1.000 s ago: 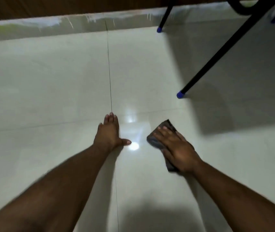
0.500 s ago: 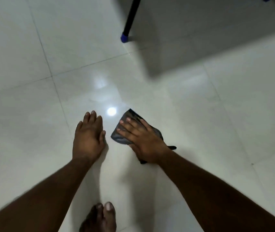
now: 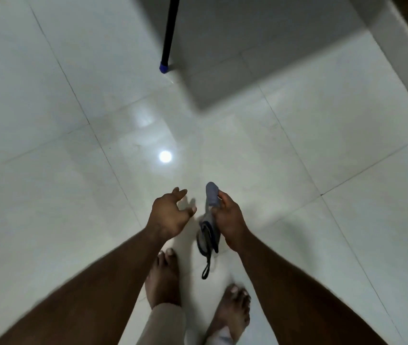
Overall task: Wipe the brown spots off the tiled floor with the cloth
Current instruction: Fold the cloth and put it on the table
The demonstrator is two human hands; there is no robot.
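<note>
Cloth (image 3: 209, 226): grey, folded, pinched in right hand (image 3: 230, 220) clear of tiled floor (image 3: 73, 207), long axis near-to-far with loop trailing near; left hand (image 3: 170, 215) just left, fingers spread, holding nothing; brown spots not discernible.

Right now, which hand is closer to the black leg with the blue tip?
Left. The left hand hangs almost straight below the black leg; the right hand, gripping the cloth, sits below and rightward.
</note>
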